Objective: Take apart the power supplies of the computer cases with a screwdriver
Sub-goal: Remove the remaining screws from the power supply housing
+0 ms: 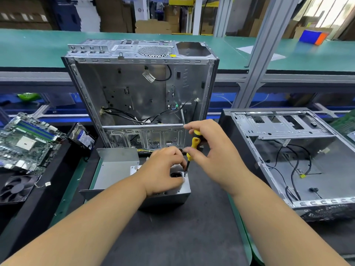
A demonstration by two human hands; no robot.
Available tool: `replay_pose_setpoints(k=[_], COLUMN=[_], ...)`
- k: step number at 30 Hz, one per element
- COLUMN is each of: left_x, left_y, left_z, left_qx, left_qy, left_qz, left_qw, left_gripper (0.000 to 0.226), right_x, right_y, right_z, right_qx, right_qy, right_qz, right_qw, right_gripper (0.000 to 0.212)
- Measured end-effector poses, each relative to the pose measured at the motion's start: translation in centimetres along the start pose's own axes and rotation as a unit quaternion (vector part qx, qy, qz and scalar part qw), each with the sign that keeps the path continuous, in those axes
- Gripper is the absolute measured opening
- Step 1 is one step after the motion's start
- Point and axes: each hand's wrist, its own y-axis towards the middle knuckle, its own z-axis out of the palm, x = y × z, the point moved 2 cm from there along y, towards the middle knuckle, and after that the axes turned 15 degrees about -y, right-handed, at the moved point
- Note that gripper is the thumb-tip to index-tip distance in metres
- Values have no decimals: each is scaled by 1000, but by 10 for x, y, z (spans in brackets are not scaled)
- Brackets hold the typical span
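Grey sheet metal fills the near middle of the dark mat (pixel 172 237), where a power supply (pixel 115 175) sits just in front of an upright, gutted computer case (pixel 142 89). At far left lie a circuit board (pixel 28 141), a hard drive (pixel 82 136) and a black fan (pixel 16 189). Moving right, the left hand (pixel 163 169) bears down on the near right end of the power supply, fingers curled over its top beside the black socket (pixel 175 175), steadying the box. Just to its right, the right hand (pixel 213 148) pinches the yellow-and-black handle of a screwdriver (pixel 193 148) between thumb and fingertips. The tool stands almost upright, handle leaning slightly to the right and away, its tip meeting the top face of the power supply just right of the socket, close against the left fingers. Any turn, by this reading, would run about that near-vertical line, with the right hand directly above the screw point. The power supply is a plain grey box, its left part an open metal shell. A second case (pixel 288 150) lies open at right.
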Motion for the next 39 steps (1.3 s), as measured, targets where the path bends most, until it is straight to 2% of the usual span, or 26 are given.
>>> replay_pose_setpoints(k=[3,9,14,19,22,25,33,39], left_x=[-1,0,-1,-8,-14,-14,-15,-20], left_y=[-2,-5,-6,-4,0,2,5,9], left_z=[1,3,6,11,15,19,31,35], left_qx=[1,-22,-45,-50,-46,-40,5,45], left_qy=[-5,-6,18,106,189,247,406,460], left_qz=[-6,-19,-28,-44,-27,-27,-50,-48], left_qw=[1000,1000,998,992,981,968,913,886], left_gripper=[22,20,9,9,4,8,17,23], right_x=[-1,-2,-4,-10,-16,-25,-29,-29], right_y=[-2,-2,-2,-2,-4,-9,-15,-14], right_z=[0,-1,-4,-9,-11,-9,-6,-7], right_qx=[13,45,40,-3,-54,-82,-86,-85], right_qy=[30,201,240,270,281,296,329,316], right_qz=[17,63,62,74,106,146,155,149], right_qw=[999,977,968,960,952,940,927,933], right_gripper=[60,56,57,56,53,50,49,49])
